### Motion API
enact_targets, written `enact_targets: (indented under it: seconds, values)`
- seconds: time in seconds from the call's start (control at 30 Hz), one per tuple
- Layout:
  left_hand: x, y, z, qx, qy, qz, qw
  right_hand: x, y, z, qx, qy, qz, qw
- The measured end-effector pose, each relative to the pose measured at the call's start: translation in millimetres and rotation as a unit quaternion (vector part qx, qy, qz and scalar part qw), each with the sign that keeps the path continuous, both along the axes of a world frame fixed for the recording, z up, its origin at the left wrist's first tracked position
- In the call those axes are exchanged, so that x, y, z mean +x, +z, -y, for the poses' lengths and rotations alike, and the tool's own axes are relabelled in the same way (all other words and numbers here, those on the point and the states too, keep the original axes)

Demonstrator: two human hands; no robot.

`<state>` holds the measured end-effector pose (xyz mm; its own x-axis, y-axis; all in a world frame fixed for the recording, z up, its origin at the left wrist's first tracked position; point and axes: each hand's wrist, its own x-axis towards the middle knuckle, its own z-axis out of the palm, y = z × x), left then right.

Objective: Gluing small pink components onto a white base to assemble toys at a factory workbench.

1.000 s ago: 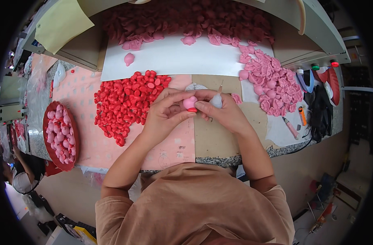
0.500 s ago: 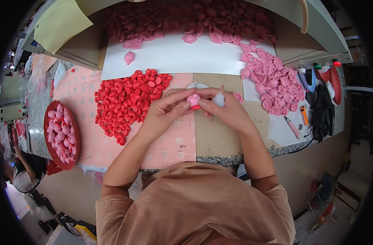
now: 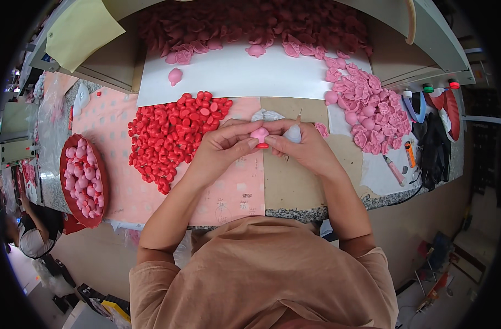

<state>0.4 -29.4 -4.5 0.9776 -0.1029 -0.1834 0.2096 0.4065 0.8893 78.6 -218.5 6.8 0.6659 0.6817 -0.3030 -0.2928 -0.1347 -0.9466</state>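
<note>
Between the fingertips of both hands sits a small round pink piece [image 3: 259, 133], with a red piece [image 3: 262, 145] against its lower side. My left hand [image 3: 220, 153] is closed, pinching it from the left with thumb and fingers. From the other side my right hand [image 3: 314, 151] presses on it with the thumb. That same hand also keeps a small translucent squeeze bottle [image 3: 293, 134] with a thin needle tip, pointing up and away. Left of my hands lies a large heap of glossy red pieces [image 3: 171, 137].
A red basket [image 3: 101, 189] of pink pieces stands at the left. Thin pink pieces [image 3: 371, 109] are heaped at the right, and more pile up under the shelf [image 3: 113, 77]. An orange lighter [image 3: 409, 154] and a tube [image 3: 394, 170] lie at the right. Another person [image 3: 34, 238] is at far left.
Both hands stay nearly in place, still pinching the pink and red pieces together. The whole view has shifted very slightly.
</note>
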Motion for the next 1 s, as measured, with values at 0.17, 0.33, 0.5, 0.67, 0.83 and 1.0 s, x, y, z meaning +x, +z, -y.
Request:
enact_targets:
  seconds: [0.17,0.33,0.5,0.67,0.83,1.0]
  values:
    - [-0.7,-1.5,0.2,0.012,0.007,0.007,1.0,-0.4,-0.2,-0.6,0.003,-0.006,-0.008,1.0]
    - [0.1,-1.8,0.8,0.018,0.008,0.018,1.0,-0.7,-0.3,-0.9,-0.01,-0.009,-0.003,1.0]
    - [0.4,-1.6,0.8,0.034,0.004,0.028,0.999,-1.4,-0.1,-1.3,-0.01,-0.01,-0.004,1.0]
    - [0.3,-1.2,0.3,0.057,0.001,0.031,0.998,-0.9,-0.8,-0.9,-0.014,-0.009,0.005,1.0]
    - [0.8,-1.7,-0.3,0.07,0.0,0.033,0.997,-0.1,-3.9,-0.1,-0.025,0.008,0.012,1.0]
    - [0.7,-2.8,-0.6,0.083,0.0,0.03,0.996,-0.4,-4.7,-0.1,-0.032,0.01,0.019,0.999]
